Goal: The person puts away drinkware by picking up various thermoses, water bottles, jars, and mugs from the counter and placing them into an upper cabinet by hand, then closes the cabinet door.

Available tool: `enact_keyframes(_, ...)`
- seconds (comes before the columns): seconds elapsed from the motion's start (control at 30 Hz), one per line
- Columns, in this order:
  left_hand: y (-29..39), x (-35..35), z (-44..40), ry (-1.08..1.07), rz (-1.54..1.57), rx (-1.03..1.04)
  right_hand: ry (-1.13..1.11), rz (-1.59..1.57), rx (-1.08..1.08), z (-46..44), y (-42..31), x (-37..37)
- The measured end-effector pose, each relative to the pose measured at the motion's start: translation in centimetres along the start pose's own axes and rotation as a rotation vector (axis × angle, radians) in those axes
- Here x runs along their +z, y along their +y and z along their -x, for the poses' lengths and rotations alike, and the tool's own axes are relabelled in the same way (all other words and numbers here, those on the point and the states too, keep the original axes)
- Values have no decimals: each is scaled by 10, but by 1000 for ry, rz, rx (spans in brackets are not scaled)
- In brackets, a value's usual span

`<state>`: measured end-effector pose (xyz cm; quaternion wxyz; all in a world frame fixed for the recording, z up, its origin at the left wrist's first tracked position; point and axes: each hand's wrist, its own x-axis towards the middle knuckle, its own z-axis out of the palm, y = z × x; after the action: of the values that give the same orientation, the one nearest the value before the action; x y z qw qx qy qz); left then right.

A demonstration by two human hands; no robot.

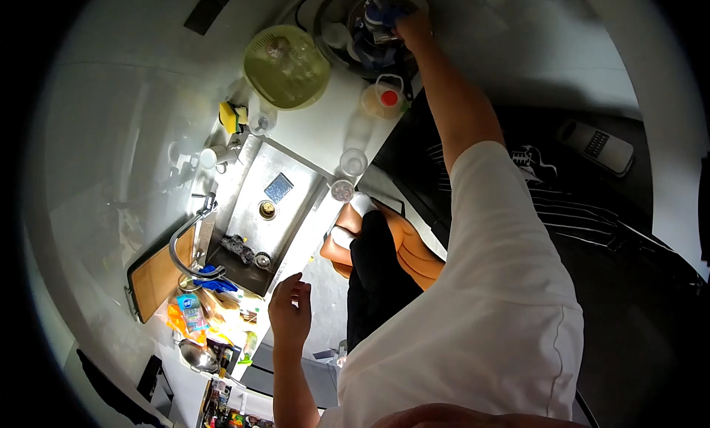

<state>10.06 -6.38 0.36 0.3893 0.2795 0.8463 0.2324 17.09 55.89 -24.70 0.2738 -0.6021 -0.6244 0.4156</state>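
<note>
My right hand (414, 29) is stretched out to the far end of the counter, over a dark round basin or pan (334, 40). Its fingers are bent against a dark blue item (381, 14) among shadowed things there; what they grip is too dark to make out. Just below stands a jug with a red cap (389, 98). Loosely curled with fingers apart, my left hand (290, 310) hangs beside the counter's front edge near the sink (292, 173), holding nothing.
A green basket (287, 95) holds something clear. Two clear cups, one the upper cup (353, 162), stand at the counter edge. A faucet (181, 243), cutting board (166, 269), sponge (232, 117) and cluttered packets (194, 313) line the wall side. A black stove-like surface (577, 177) lies right.
</note>
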Motion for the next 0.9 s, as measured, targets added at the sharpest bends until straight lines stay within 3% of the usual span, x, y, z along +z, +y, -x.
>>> enact_keyframes(0.03,-1,-1,1,4,-1,1,-50,-134,153,-2,-5,3)
enact_keyframes(0.13,-2,-4,3,-34,-10,-1,-106,20,187,-33,24,17)
enact_keyframes(0.2,1,-5,5,-9,-49,46,-73,-473,188,-57,60,24)
enact_keyframes(0.23,-1,-5,6,-8,-48,46,-74,-473,187,-54,56,19)
enact_keyframes(0.43,-8,-6,15,-7,-18,58,-130,-567,-21,-60,43,-10)
enact_keyframes(0.53,-6,-7,18,-25,-42,53,4,-520,-84,-21,-10,-37)
enact_keyframes(0.83,7,-16,37,-29,-68,120,-200,-654,-245,87,-116,-118)
enact_keyframes(0.9,6,-17,44,-12,-54,140,-264,-626,-118,101,-115,-135)
